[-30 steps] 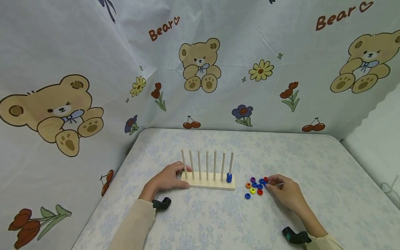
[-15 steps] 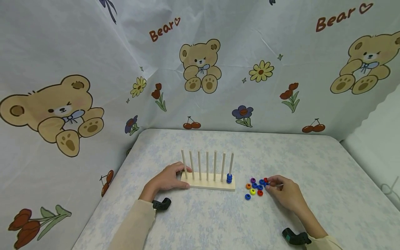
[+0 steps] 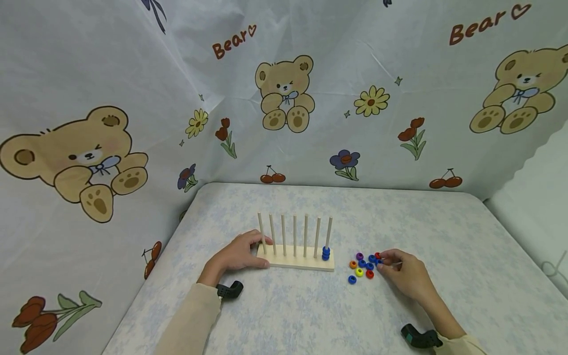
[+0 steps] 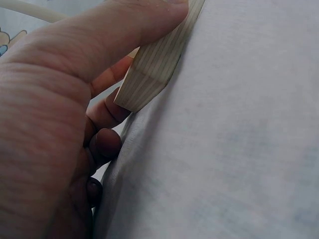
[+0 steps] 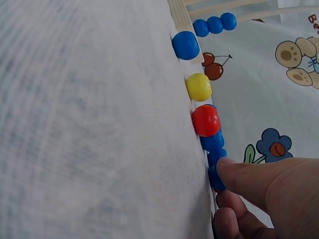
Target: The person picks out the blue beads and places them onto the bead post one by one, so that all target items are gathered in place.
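Observation:
My left hand (image 3: 239, 252) grips the left end of a wooden peg board (image 3: 295, 263), thumb on the front edge and fingers behind it. Of its several upright pegs, the rightmost bears a stack of 3 blue beads (image 5: 215, 25); the others are bare. Right of the board, my right hand (image 3: 407, 275) pinches a blue bead (image 5: 216, 178) at table level between thumb and fingers. The far fingertips are partly hidden behind the thumb in the right wrist view. A red bead (image 3: 377, 255) lies right by the index fingertip.
Loose beads lie between the board and my right hand: a purple bead (image 3: 359, 256), an orange bead (image 3: 353, 264), a yellow bead (image 3: 359, 272), a red bead (image 3: 370, 274) and several blue ones. The pale patterned table (image 3: 284, 315) ends at a bear-print cloth (image 3: 337, 133).

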`<state>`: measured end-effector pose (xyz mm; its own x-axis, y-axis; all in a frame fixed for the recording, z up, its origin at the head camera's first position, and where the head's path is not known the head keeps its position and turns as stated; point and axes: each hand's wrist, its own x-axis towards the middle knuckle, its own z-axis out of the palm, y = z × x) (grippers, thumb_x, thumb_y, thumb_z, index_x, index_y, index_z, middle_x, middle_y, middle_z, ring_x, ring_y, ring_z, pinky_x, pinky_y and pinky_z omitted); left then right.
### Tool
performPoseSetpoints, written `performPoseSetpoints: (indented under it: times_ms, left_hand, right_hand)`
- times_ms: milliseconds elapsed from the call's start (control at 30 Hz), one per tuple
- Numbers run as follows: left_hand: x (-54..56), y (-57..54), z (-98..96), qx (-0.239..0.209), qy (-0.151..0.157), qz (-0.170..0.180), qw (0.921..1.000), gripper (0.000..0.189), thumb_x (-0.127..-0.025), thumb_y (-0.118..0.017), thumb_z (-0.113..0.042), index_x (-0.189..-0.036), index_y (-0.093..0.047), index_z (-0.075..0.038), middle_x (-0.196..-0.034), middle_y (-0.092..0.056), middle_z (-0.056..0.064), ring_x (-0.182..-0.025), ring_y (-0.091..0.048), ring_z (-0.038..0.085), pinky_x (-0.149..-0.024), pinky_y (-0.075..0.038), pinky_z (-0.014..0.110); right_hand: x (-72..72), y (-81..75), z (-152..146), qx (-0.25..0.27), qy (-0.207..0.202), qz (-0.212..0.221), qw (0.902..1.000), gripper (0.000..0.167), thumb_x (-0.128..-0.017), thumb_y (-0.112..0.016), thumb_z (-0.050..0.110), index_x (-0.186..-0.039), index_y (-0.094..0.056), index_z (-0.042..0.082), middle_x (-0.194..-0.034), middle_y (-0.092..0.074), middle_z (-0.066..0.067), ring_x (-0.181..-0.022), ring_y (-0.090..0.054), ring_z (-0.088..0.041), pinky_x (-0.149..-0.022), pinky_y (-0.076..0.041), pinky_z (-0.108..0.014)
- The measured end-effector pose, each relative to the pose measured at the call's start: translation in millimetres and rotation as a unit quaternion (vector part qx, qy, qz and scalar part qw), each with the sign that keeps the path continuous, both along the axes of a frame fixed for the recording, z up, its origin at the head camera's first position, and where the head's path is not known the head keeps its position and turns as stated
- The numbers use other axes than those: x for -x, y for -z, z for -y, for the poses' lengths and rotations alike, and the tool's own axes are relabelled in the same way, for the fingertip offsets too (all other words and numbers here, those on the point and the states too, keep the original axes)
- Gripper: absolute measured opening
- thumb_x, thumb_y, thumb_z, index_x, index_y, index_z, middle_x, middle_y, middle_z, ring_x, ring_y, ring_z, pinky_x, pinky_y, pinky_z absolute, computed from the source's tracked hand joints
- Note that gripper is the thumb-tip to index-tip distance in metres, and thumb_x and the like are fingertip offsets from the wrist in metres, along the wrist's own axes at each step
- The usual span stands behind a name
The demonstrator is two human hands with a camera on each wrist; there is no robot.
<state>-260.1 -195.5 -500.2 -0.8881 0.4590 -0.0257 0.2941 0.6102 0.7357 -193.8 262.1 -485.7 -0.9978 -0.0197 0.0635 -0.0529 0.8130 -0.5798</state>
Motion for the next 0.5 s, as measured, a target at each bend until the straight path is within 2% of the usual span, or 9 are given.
performPoseSetpoints:
  times_ms: [500]
  left_hand:
    - [-0.4, 0.6, -0.1, 0.008, 0.001, -0.004, 1.0000, 0.048, -0.071, -0.089, -0.048, -0.112, -0.064, -0.042, -0.118, -0.059, -0.016, -0.104, -0.054, 0.012, -0.094, -0.044, 0.036]
  right_hand:
    - [1.1, 1.7, 1.7, -0.003, 0.008, -0.006, 0.9999, 0.029, -0.089, -0.077, 0.021, -0.113, -0.071, 0.007, -0.096, -0.073, -0.006, -0.080, -0.061, -0.017, -0.066, -0.046, -0.031]
